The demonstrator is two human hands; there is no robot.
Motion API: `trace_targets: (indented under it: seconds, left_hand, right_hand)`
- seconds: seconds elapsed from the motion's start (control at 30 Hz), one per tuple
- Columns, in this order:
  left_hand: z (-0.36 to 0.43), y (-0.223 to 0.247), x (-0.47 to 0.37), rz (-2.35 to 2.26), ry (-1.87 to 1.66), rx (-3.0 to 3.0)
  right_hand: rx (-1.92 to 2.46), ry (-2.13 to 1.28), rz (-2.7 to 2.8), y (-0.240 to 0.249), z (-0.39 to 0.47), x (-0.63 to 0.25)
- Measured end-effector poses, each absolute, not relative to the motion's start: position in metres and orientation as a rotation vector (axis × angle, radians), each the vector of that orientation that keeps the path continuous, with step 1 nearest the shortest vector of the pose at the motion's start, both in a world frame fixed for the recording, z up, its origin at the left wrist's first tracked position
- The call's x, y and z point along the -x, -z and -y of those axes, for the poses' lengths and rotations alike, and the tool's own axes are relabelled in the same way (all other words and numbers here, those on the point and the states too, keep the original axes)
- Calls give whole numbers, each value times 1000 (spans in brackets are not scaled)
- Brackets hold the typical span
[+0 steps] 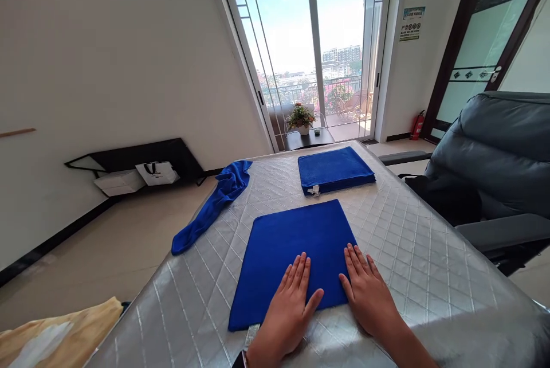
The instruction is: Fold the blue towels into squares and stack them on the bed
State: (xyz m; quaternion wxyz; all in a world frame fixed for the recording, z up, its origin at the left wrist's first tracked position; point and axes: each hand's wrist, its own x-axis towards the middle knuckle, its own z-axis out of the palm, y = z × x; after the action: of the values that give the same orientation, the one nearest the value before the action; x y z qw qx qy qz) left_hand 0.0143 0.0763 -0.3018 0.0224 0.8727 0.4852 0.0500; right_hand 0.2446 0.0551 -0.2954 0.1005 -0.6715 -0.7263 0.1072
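Observation:
A blue cloth (pixel 292 242) lies flat on the silver quilted table cover (pixel 412 253), squared out and smooth. My left hand (pixel 290 308) rests flat on its near part, fingers stretched forward and thumb apart. On the cloth's right edge lies my right hand (pixel 367 288), also flat with its fingers out. A small white tag (pixel 252 333) sticks out from the near edge by my left wrist. Beyond it is a neat stack of folded blue cloths (pixel 337 167) with a white label at its near corner. Another blue cloth (pixel 215 204) lies crumpled along the left edge.
A dark padded armchair (pixel 502 150) stands close on the right. At the lower left is a yellowish item (pixel 64 333). A low black shelf (pixel 146 156) with white bags is by the left wall. Ahead, a small table with a potted plant (pixel 302 118) stands before the sliding door.

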Motion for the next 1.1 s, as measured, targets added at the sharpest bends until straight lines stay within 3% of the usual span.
trace_targets:
  seconds: [0.33,0.6,0.83,1.1]
  left_hand:
    - [-45,328,115,-2002,-335,-2390]
    - [-48,343,111,-2035,-451,-2365]
    - [-44,333,105,-2050,-463,-2316]
    - [-51,312,101,-2143,-243,-2339]
  right_hand:
    - [2036,-372,2162,287,-52,-244]
    - [2062,-334,2236,282,-57,-248]
    - [2014,-266,2345,255,-125,-246]
    - [2101,-272,2179,291,-171,-242]
